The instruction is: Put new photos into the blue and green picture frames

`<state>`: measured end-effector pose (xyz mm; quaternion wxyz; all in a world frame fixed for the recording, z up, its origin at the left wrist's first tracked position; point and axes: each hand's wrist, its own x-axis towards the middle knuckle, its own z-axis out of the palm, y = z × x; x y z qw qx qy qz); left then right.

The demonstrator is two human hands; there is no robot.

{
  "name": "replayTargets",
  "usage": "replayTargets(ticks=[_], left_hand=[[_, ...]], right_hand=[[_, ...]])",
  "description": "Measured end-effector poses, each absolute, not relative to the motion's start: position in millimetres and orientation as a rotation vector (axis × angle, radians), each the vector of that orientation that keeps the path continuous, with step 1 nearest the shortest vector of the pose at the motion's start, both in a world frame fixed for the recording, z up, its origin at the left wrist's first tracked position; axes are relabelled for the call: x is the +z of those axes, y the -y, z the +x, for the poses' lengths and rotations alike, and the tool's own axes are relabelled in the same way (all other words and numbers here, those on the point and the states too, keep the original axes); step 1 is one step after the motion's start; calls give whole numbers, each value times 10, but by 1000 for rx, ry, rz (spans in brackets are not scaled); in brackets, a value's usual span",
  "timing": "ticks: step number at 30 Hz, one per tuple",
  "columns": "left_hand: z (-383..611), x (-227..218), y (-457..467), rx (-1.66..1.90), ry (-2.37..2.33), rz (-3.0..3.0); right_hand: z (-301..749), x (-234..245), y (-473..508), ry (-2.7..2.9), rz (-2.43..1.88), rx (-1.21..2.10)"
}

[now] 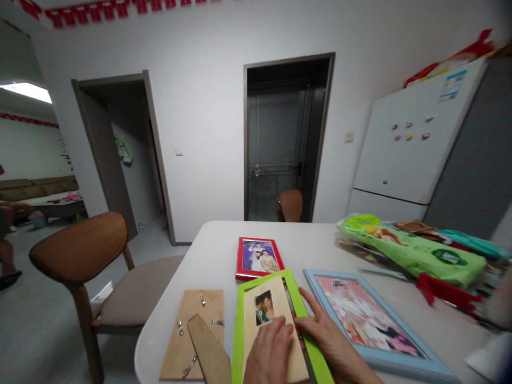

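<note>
A lime-green picture frame (238,325) lies tilted near the table's front edge. Inside its border sits a loose cream board (250,298), set askew, with a small couple photo (264,308) on it. My left hand (270,349) rests on the board, fingers close together over the photo's lower edge; its thumb is hidden. Along the frame's right side, my right hand (326,333) grips the border, index finger stretched up along it. Left of the frame lies a wooden backing board (210,304) with metal clips and a stand leg (210,346).
A red-framed photo (260,258) lies behind the green frame, and a blue-framed picture (368,314) to its right. A green packet (416,248), scissors with red handles (448,293) and other items crowd the table's right side. A wooden chair (84,248) stands left.
</note>
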<state>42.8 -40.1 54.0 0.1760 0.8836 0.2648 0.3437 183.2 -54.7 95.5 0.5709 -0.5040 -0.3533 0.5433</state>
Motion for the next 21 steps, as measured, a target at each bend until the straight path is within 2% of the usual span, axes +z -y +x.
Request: replayTargets(ticks=[4,8,13,17,21], left_hand=[[387,833,448,1096,-764,2506],[-73,912,377,1312,-1184,2115],[-578,543,281,1232,-1441,1743],[-708,239,281,1033,-1540,1859],[-746,189,290,928,-1531,2052]], right_hand=[[1912,937,505,971,-1327,1180],[2152,696,415,1204,-1621,944],[2369,376,354,1483,-1956,473],[2394,271,343,1559,-2022,358],[2402,279,338,1644,-2070,290]])
